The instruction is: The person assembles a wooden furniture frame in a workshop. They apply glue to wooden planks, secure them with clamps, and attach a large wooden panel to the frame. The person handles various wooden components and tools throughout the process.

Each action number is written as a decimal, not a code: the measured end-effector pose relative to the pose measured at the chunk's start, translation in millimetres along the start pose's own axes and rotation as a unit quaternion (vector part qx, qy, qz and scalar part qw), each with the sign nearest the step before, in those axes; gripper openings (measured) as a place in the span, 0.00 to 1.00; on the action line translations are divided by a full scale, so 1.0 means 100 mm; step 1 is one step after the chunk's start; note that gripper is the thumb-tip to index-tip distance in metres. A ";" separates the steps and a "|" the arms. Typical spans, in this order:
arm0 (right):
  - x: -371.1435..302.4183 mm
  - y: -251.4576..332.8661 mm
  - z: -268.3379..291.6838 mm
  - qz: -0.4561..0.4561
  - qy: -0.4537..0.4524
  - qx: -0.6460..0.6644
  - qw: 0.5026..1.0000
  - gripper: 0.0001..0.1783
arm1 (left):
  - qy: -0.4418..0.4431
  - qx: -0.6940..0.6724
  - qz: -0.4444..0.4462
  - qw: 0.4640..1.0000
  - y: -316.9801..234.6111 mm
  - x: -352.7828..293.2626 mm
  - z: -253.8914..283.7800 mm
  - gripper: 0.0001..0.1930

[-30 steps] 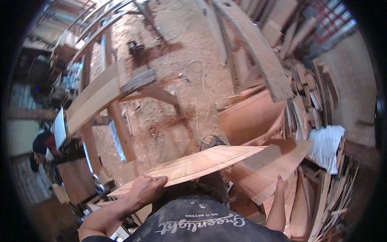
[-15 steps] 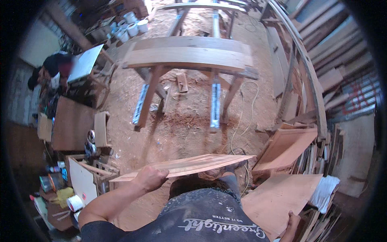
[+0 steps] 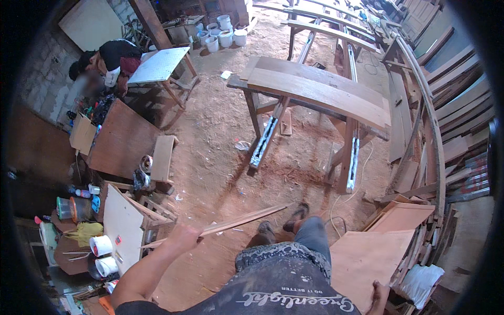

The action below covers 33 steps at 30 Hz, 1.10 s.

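Gripping with the left hand [image 3: 184, 239] a thin board [image 3: 241, 218], fingers closed over its edge toward the left end, and holding with the right hand [image 3: 380, 295], as it seems, the outer edge of a flat panel [image 3: 370, 257]. Cannot tell how firmly on the right, because of partly hidden fingers.

Compared with half a second ago, showing much less of the thin board's face: now turned almost edge-on, like a narrow strip, in front of the body and to the left, pointing toward the shoes [image 3: 300, 210]. Lying, on the contrary, with broad face up, in the case of the flat panel, to the right of the legs and near a white wrapped bundle [image 3: 421, 286]. Turned as well toward the left with the head, so finding the pale planks [image 3: 320, 90] on their trestle farther to the right, and a co-worker [image 3: 119, 56] by a white board [image 3: 160, 65] nearer to the middle.

Meaning, to judge carefully, for the work in hand: two separate pieces to control, one for each hand, and no good look possible at the thin board's face from this angle.
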State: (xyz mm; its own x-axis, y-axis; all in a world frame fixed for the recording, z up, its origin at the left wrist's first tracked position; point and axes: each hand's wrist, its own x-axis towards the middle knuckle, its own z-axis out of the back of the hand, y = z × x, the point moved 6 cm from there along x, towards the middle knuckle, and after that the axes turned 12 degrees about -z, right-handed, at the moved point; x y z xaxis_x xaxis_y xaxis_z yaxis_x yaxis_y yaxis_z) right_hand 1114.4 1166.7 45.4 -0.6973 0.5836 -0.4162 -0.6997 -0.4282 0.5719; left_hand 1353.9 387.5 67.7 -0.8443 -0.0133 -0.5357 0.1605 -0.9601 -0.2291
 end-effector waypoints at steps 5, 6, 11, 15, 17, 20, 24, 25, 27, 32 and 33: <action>0.08 0.21 -0.74 0.057 0.035 -0.092 0.994 0.15 | -0.017 0.010 0.040 0.999 0.64 -0.30 0.01 0.14; 0.14 0.20 -0.85 -0.013 0.048 -0.200 0.978 0.14 | -0.024 0.001 0.052 0.998 0.75 -0.37 0.02 0.14; 0.28 0.18 -1.71 -0.124 0.203 -0.104 0.966 0.12 | -0.019 -0.043 0.131 0.990 1.24 -0.65 0.07 0.14; 0.42 0.02 -2.22 -0.043 0.167 -0.299 0.939 0.15 | -0.038 -0.075 0.177 0.981 1.60 -0.89 0.07 0.14; 0.37 -0.04 -2.44 0.041 0.127 -0.386 0.913 0.17 | -0.054 -0.106 0.196 0.973 1.82 -1.01 0.04 0.14; 0.16 -0.11 -2.75 0.067 0.118 -0.414 0.900 0.21 | -0.096 -0.147 0.209 0.962 2.16 -1.17 0.01 0.14; -0.38 0.10 -3.19 0.132 0.147 -0.430 0.881 0.27 | -0.158 -0.198 0.233 0.939 2.54 -1.30 0.03 0.14; -0.51 0.18 -3.30 0.134 0.153 -0.425 0.882 0.28 | -0.146 -0.184 0.249 0.940 2.63 -1.32 0.04 0.15; -0.76 0.34 -3.54 0.141 0.116 -0.472 0.862 0.32 | -0.152 -0.155 0.265 0.939 2.80 -1.32 0.13 0.16; -1.27 0.41 -4.23 -0.006 0.215 -0.483 0.848 0.35 | -0.177 -0.229 0.327 0.900 3.29 -1.25 0.40 0.18; -1.45 0.41 -4.36 0.026 0.222 -0.482 0.847 0.35 | -0.160 -0.253 0.361 0.883 3.43 -1.22 0.42 0.19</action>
State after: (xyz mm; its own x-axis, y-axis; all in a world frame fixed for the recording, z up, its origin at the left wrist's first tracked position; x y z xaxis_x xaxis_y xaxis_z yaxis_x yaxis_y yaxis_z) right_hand 1118.6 763.8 -179.5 -0.5717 0.3212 -0.7550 -0.3182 -0.9350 -0.1568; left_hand 1490.2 48.1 88.2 -0.5171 -0.7273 -0.4513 0.8556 -0.4230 -0.2986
